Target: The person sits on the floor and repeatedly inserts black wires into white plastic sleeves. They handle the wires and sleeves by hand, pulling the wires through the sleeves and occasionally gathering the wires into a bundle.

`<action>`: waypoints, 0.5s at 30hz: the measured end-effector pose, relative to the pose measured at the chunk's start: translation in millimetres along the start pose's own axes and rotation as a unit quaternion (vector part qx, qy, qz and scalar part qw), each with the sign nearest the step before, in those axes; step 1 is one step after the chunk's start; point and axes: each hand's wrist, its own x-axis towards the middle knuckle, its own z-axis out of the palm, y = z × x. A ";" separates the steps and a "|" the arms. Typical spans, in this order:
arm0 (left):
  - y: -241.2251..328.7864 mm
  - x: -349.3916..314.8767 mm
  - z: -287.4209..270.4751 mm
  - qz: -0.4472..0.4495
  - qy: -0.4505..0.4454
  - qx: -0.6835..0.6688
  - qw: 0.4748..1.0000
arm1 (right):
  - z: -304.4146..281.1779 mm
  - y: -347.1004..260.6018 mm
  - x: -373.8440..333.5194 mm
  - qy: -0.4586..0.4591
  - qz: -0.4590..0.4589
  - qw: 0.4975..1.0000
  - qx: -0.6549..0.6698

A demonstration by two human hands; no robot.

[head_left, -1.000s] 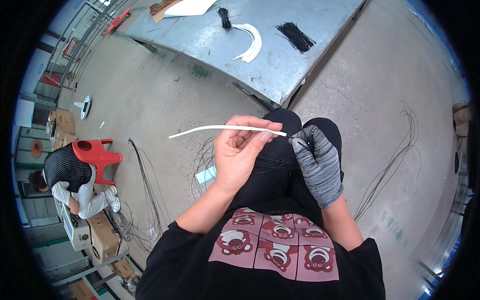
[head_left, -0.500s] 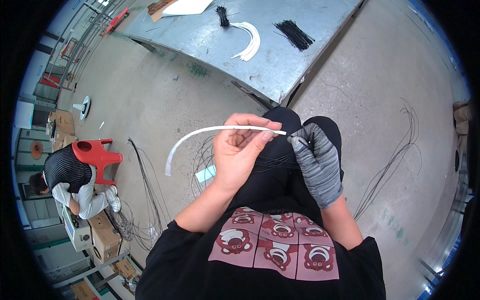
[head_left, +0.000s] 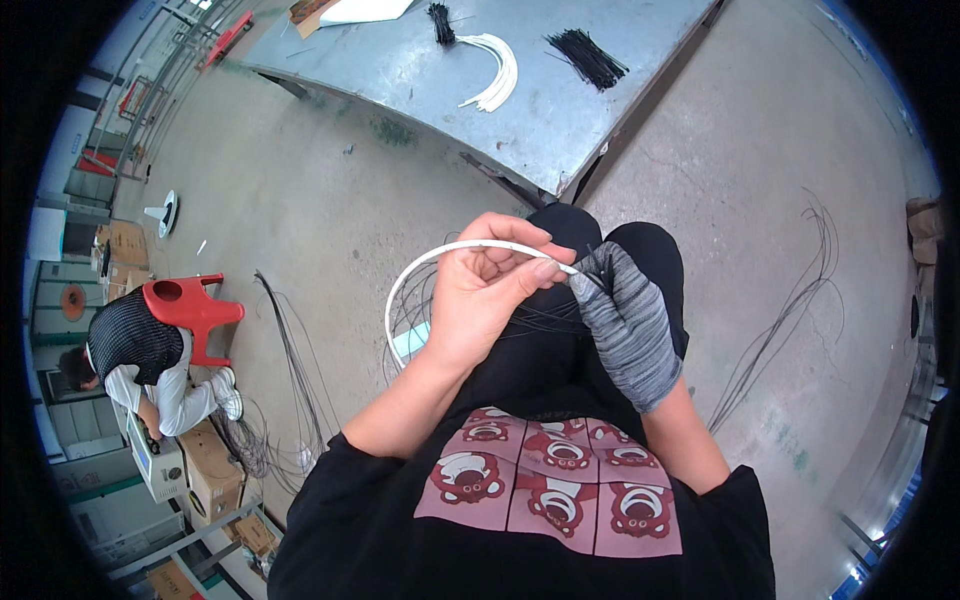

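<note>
My bare left hand [head_left: 475, 305] pinches a slender white tube [head_left: 398, 290] close to its right end, between thumb and fingers. From there the tube arches leftward and curls down toward my left wrist. My right hand [head_left: 632, 330], in a grey knitted glove, is closed at that same end. Its fingertips grip a thin black wire that meets the tube, with short dark ends poking out around the glove. Exactly how wire and tube join is hidden by the fingers. Loose black wires [head_left: 545, 322] lie across my lap beneath both hands.
Ahead stands a metal table [head_left: 400, 75] bearing a bundle of white tubes [head_left: 500, 75] with black ends and a black bundle [head_left: 588, 60]. Long black wires [head_left: 785, 310] lie on the floor at right. A person [head_left: 140, 340] bends beside a red stool [head_left: 195, 310] at left.
My gloved right hand has come slightly left, its fingertips now against the tube's end. The white tube bends more tightly, its free end curling back toward my left wrist.
</note>
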 end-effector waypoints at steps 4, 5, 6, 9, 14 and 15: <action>1.7 3.2 -4.5 -0.019 -0.022 0.013 0.999 | 1.3 -1.2 -0.1 -0.014 0.060 0.995 0.076; 2.6 3.9 -5.5 -0.017 -0.030 0.027 0.999 | 1.9 -1.0 -0.3 -0.015 0.065 0.993 0.094; 3.4 4.7 -6.4 -0.016 -0.037 0.040 0.998 | 1.5 -0.5 0.6 -0.023 0.078 0.992 0.099; 0.9 9.1 -7.3 -0.022 -0.047 0.037 0.998 | -1.1 -2.2 3.7 -0.046 0.131 0.979 0.148; -17.4 3.1 -10.3 -0.047 -0.061 -0.037 0.996 | 4.5 -2.9 2.6 -0.055 0.153 0.967 0.195; -18.5 2.7 -9.5 -0.057 -0.053 -0.045 0.996 | 5.3 -3.4 1.9 -0.052 0.161 0.962 0.215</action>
